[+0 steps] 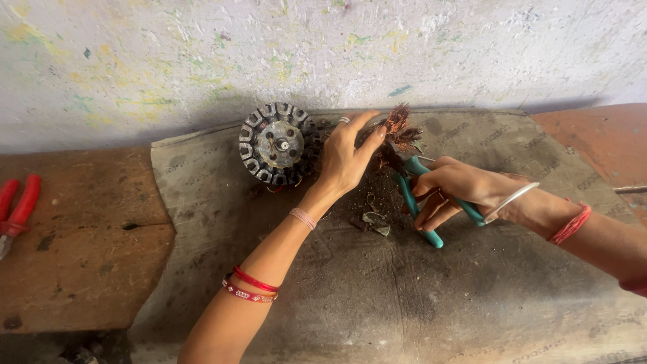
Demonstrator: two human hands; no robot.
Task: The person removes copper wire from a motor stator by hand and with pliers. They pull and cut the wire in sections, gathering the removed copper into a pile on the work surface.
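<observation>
Copper wire in a reddish-brown, tangled bunch sits at the far side of a grey, dusty mat, just right of a round, dark metal motor core with slots around its rim, and the left hand pinches the bunch between its thumb and fingertips. The right hand has its fingers wrapped tight around the teal handles of a pair of metal cutting pliers, and the pliers' tip pokes into the wire. Small grey metal scraps lie on the mat between the two hands, and red-handled pliers lie well apart on the brown stone ledge at the left.
</observation>
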